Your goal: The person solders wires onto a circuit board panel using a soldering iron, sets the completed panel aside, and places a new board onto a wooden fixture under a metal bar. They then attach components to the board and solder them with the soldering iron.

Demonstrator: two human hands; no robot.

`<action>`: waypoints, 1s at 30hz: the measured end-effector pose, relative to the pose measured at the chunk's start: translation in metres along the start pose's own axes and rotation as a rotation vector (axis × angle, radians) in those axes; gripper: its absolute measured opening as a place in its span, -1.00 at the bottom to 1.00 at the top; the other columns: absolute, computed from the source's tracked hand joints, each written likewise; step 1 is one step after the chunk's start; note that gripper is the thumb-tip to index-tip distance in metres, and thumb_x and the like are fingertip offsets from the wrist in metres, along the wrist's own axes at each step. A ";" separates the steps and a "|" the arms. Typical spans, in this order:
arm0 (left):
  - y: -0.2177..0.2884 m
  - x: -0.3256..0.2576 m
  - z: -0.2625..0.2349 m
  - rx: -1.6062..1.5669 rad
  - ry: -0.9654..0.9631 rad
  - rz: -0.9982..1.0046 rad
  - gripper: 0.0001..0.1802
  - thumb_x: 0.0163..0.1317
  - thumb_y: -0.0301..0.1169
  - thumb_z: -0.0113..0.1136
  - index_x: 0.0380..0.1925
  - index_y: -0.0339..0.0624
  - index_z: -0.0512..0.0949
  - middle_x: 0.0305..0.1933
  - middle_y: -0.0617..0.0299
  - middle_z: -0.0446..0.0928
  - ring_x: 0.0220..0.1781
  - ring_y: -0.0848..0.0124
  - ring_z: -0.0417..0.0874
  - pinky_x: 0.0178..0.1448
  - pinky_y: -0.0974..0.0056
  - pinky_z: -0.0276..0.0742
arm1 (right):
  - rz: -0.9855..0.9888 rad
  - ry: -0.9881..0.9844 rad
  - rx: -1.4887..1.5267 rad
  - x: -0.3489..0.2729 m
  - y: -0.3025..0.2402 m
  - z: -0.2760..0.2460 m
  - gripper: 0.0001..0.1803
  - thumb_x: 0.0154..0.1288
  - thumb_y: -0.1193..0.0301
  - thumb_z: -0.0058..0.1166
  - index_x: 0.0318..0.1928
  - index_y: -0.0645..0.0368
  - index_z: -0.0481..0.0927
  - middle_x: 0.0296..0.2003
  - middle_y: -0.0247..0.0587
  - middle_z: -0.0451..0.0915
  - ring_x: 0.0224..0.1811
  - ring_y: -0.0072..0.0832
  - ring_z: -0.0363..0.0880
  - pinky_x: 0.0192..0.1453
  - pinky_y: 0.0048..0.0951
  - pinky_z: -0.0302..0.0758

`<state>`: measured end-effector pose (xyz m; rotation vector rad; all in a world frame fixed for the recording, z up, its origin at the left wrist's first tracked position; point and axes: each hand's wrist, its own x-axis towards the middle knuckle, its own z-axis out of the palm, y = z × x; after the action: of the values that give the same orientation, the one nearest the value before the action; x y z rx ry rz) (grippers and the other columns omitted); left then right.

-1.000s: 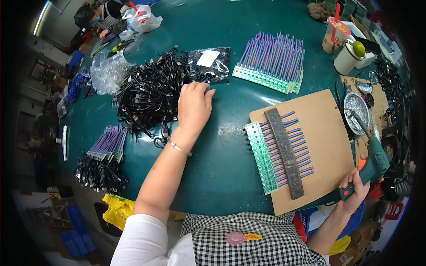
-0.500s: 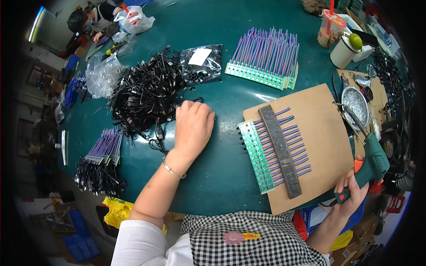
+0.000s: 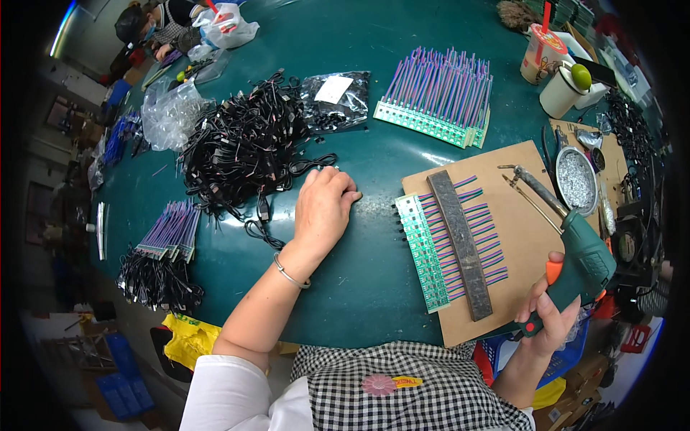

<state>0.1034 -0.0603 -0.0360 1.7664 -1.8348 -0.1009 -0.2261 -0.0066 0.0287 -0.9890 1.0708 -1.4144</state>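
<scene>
My right hand (image 3: 549, 316) is wrapped round the grip of a green soldering gun (image 3: 586, 248) with an orange trigger. Its metal tip points up and left over the right part of a brown board (image 3: 521, 215). On that board a dark flat bar (image 3: 460, 244) lies across rows of coloured wires (image 3: 489, 248) attached to a green circuit board panel (image 3: 422, 255). My left hand (image 3: 323, 208) rests on the table beside a pile of black cables (image 3: 244, 140), fingers curled in; whatever they may hold is hidden. A black cable loop (image 3: 314, 162) lies by its knuckles.
More wired panels (image 3: 435, 100) lie at the back. A bag of black parts (image 3: 335, 100) sits beside the cables. Finished-looking wired bundles (image 3: 162, 241) are at left. A silver bowl (image 3: 576, 179), white mug (image 3: 562, 90) and drink cup (image 3: 540, 56) stand right. Another person (image 3: 162, 29) works far left.
The soldering gun in my right hand has moved left, its tip now raised over the brown board. My left hand has shifted slightly right in the picture, its fingers still curled.
</scene>
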 end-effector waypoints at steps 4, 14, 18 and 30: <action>0.018 -0.010 -0.012 -0.136 -0.046 -0.137 -0.85 -0.05 -0.53 0.30 -0.48 -0.25 0.50 -0.52 0.18 0.51 -0.47 0.34 0.53 -0.35 0.34 0.43 | 0.012 -0.033 -0.004 -0.003 0.003 0.004 -0.35 0.00 0.46 0.14 0.08 0.50 0.19 -0.64 -0.25 0.38 -0.78 -0.56 0.35 -0.72 -0.63 0.35; 0.116 -0.042 -0.041 -0.624 -0.085 0.234 -0.61 -0.27 -0.58 0.45 -0.34 -0.26 0.53 -0.47 0.17 0.58 -0.44 0.39 0.61 -0.38 0.40 0.54 | 0.142 -0.328 -0.071 -0.013 0.015 0.045 -0.41 -0.04 0.74 0.08 0.08 0.47 0.24 -0.10 -0.02 0.42 -0.41 -0.46 0.54 -0.49 -0.55 0.51; 0.128 -0.046 -0.036 -0.572 -0.031 0.355 -0.59 -0.29 -0.59 0.45 -0.34 -0.27 0.54 -0.51 0.19 0.55 -0.47 0.36 0.59 -0.40 0.39 0.53 | 0.185 -0.328 -0.068 -0.016 0.013 0.057 -0.76 0.00 0.72 0.16 -0.26 0.33 0.50 -0.43 -0.31 0.58 -0.42 -0.66 0.55 -0.31 -0.64 0.51; 0.117 -0.056 -0.039 -0.837 -0.508 -0.062 -0.85 -0.06 -0.48 0.36 -0.49 -0.30 0.60 -0.49 0.13 0.61 -0.49 0.34 0.61 -0.40 0.36 0.50 | 0.110 -0.445 -0.209 -0.020 0.022 0.046 -0.37 -0.03 0.73 0.15 0.11 0.43 0.24 -0.28 -0.13 0.54 -0.39 -0.56 0.53 -0.25 -0.53 0.48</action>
<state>0.0146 0.0190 0.0278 1.2370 -1.6633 -1.2417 -0.1746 0.0082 0.0194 -1.3015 0.9314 -0.9447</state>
